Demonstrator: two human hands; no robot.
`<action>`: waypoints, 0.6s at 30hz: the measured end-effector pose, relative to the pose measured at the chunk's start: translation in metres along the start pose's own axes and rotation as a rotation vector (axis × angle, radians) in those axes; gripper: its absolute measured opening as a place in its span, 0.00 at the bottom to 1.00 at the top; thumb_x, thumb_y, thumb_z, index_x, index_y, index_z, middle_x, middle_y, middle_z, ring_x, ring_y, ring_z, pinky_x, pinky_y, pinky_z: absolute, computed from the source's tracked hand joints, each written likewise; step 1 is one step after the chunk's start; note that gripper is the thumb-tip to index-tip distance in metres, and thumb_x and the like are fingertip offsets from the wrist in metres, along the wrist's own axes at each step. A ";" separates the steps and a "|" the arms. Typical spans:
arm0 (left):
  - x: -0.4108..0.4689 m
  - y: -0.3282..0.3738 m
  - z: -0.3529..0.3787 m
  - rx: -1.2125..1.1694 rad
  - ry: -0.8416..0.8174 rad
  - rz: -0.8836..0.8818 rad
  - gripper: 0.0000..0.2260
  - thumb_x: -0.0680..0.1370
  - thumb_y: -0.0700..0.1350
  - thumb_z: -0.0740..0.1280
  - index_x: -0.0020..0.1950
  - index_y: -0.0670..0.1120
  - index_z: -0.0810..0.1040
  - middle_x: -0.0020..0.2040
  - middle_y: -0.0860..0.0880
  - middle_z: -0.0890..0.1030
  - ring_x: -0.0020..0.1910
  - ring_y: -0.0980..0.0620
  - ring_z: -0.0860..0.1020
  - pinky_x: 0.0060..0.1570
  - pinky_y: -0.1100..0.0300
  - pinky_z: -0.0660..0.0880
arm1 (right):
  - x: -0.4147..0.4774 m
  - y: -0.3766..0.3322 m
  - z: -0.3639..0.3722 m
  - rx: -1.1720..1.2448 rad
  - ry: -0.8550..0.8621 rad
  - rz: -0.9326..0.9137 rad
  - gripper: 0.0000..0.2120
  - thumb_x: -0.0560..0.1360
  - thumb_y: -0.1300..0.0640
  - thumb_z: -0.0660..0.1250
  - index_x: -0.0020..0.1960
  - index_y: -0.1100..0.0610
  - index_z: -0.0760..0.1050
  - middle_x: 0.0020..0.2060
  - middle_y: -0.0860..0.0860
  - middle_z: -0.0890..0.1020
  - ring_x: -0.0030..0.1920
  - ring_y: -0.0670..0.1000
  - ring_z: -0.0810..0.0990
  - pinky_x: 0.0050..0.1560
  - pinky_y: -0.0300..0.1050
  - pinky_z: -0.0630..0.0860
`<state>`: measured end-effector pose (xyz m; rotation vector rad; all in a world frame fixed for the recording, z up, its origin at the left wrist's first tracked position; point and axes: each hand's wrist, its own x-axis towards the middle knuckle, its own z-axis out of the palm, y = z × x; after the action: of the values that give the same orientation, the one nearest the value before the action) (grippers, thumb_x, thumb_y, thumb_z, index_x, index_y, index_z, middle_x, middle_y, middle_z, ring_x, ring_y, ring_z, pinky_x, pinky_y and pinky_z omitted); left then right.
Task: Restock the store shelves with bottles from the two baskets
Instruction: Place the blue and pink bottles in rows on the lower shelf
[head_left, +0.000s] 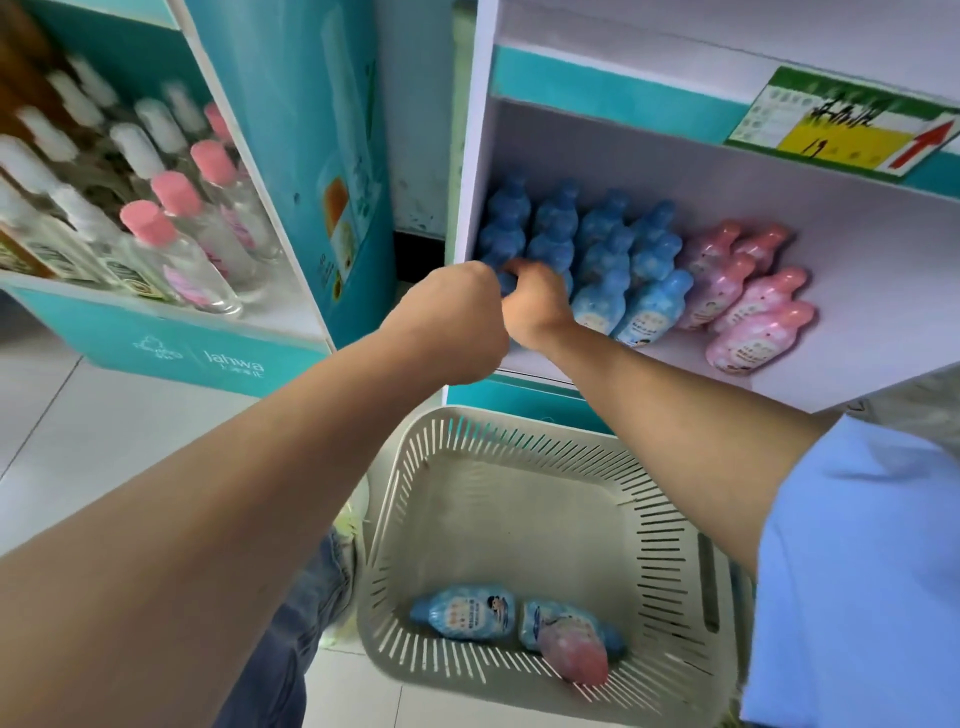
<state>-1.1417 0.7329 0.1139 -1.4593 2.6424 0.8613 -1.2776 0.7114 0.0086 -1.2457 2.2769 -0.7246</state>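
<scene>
Blue bottles (602, 249) stand in 4 rows at the left of the white shelf (857, 312), with pink bottles (748, 296) in rows just beside them on the right. The right hand (535, 304) reaches into the leftmost rows, its fingers curled round the front bottle (508, 285). The left hand (457, 322) is just beside it at the shelf's front left corner. Its fingers curl away from the camera, and whether it holds anything cannot be told.

Below the shelf a slotted basket (675, 519) sits on the tiled floor (104, 405). In it, 2 loose blue bottles (465, 613) lie on their sides, and 1 pink bottle (574, 657) rests against the right one.

A green and yellow price tag (841, 124) with a red arrow hangs on the shelf edge above. To the left, a teal unit (171, 353) holds clear bottles (197, 260) with pink and white caps. A blue sleeve (857, 571) covers the right upper arm.
</scene>
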 end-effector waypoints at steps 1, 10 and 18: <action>0.000 0.000 0.001 0.001 -0.003 -0.002 0.13 0.75 0.36 0.60 0.57 0.42 0.78 0.56 0.43 0.79 0.54 0.43 0.77 0.52 0.56 0.75 | -0.001 -0.001 0.000 0.013 0.009 -0.002 0.11 0.73 0.60 0.65 0.54 0.62 0.77 0.49 0.58 0.81 0.45 0.51 0.71 0.44 0.39 0.64; -0.001 0.022 0.027 0.222 -0.120 0.153 0.13 0.76 0.38 0.59 0.58 0.38 0.77 0.58 0.39 0.78 0.57 0.40 0.77 0.49 0.55 0.72 | -0.079 0.049 -0.015 0.043 -0.134 -0.092 0.08 0.71 0.66 0.65 0.38 0.53 0.74 0.31 0.45 0.74 0.31 0.43 0.71 0.32 0.30 0.65; -0.019 0.026 0.088 0.475 -0.533 0.253 0.11 0.74 0.33 0.57 0.31 0.40 0.69 0.50 0.35 0.81 0.47 0.39 0.81 0.38 0.53 0.74 | -0.199 0.141 0.012 -0.546 -1.064 -0.101 0.21 0.73 0.67 0.62 0.62 0.50 0.76 0.60 0.50 0.77 0.57 0.50 0.75 0.58 0.42 0.71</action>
<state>-1.1730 0.7996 0.0558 -0.6824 2.4035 0.4816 -1.2600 0.9437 -0.0644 -1.4704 1.5091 0.5161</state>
